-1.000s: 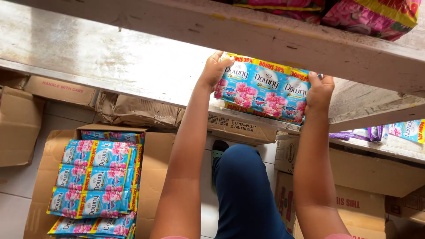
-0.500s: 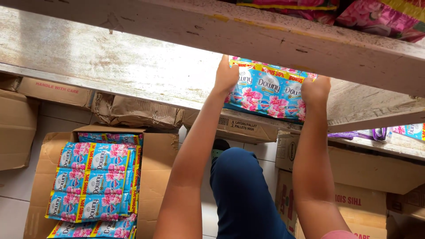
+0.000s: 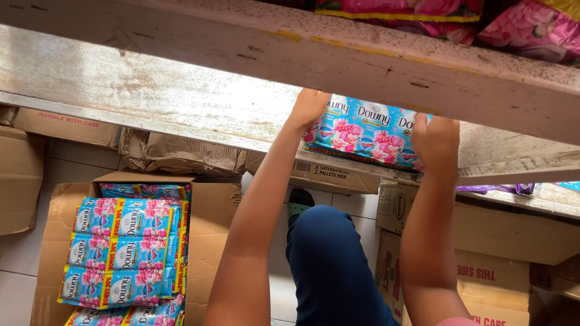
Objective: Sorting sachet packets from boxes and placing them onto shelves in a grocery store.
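I hold a flat blue pack of sachets with pink flowers (image 3: 366, 134) between both hands, on a worn white wooden shelf (image 3: 151, 96). My left hand (image 3: 308, 107) grips its left end and my right hand (image 3: 436, 140) its right end. The pack's upper part is hidden behind the front beam of the shelf above (image 3: 362, 60). Both arms reach up and forward. Below at the left, an open cardboard box (image 3: 208, 223) holds several more of the same blue packs (image 3: 124, 250).
Pink flowered packs (image 3: 525, 27) lie on the upper shelf. Cardboard boxes (image 3: 513, 241) stand on the tiled floor at the right, and others sit under the shelf. My knee in dark blue trousers (image 3: 329, 265) is between the boxes.
Both hands have pushed the blue pack upward and deeper onto the shelf, so more of it is now hidden behind the upper shelf's beam.
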